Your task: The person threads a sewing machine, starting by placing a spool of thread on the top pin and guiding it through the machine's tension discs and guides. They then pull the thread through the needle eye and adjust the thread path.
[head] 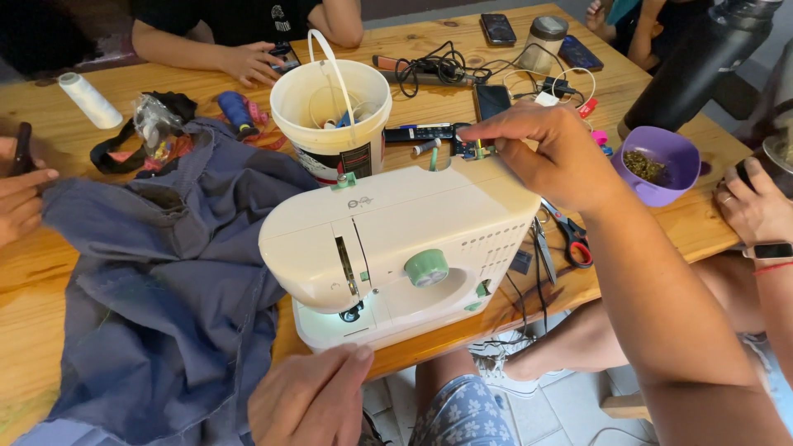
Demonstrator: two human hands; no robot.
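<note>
A small white sewing machine (396,239) with a green dial stands at the wooden table's near edge, its lamp lit over the needle. My right hand (541,153) reaches across its top right corner, fingertips pinched on a small dark and green piece (472,149) there. My left hand (310,398) sits low in front of the machine's base, fingers closed together, touching the front edge. A blue-grey garment (165,281) lies crumpled to the left of the machine.
Behind the machine stands a white bucket (330,107) of odds and ends. Red-handled scissors (570,235), a purple bowl (661,161), a black bottle (702,58), cables, phones and a white thread spool (87,99) lie around. Other people's hands (21,194) (756,206) rest at the table's sides.
</note>
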